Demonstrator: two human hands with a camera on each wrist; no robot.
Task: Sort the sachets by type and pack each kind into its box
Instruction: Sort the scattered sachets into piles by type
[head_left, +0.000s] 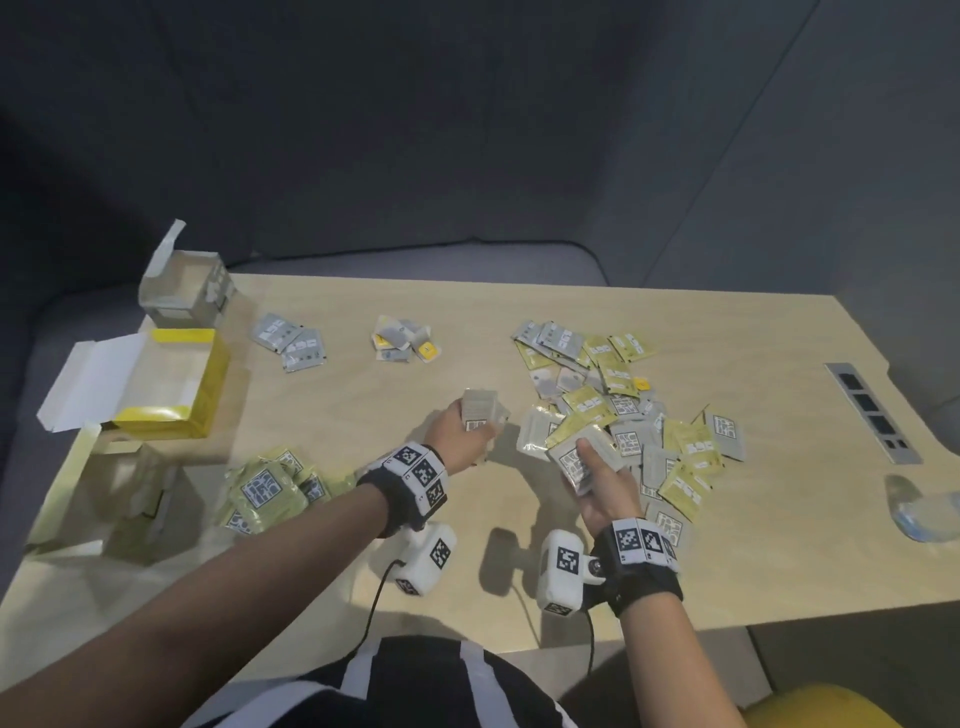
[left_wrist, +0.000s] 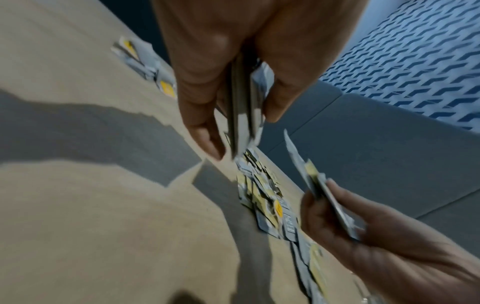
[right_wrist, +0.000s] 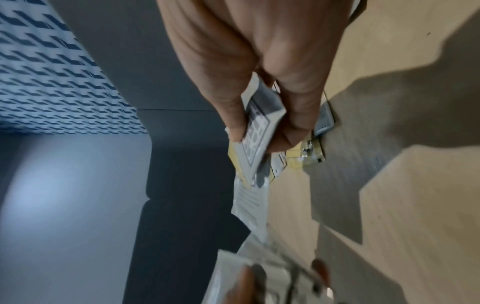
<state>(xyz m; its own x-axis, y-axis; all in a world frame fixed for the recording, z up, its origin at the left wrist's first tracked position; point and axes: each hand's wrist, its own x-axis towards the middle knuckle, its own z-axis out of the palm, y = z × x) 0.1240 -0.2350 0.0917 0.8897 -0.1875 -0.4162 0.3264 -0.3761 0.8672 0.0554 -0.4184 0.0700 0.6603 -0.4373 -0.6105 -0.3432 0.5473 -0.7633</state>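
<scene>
Here we pinch a stack of grey sachets (head_left: 480, 413) in our left hand (head_left: 457, 436) and more sachets (head_left: 576, 457) in our right hand (head_left: 605, 488), just left of the unsorted heap (head_left: 623, 395), probably gathering one kind for its box (head_left: 182, 291).

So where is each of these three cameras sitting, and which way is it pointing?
Head: worn on the head, looking down at the table; both forearms and hands show.
Left wrist: looks along the left hand gripping grey sachets.
Right wrist: looks along the right hand pinching a grey sachet.
Shared: both wrist views catch the opposite hand too.
</scene>
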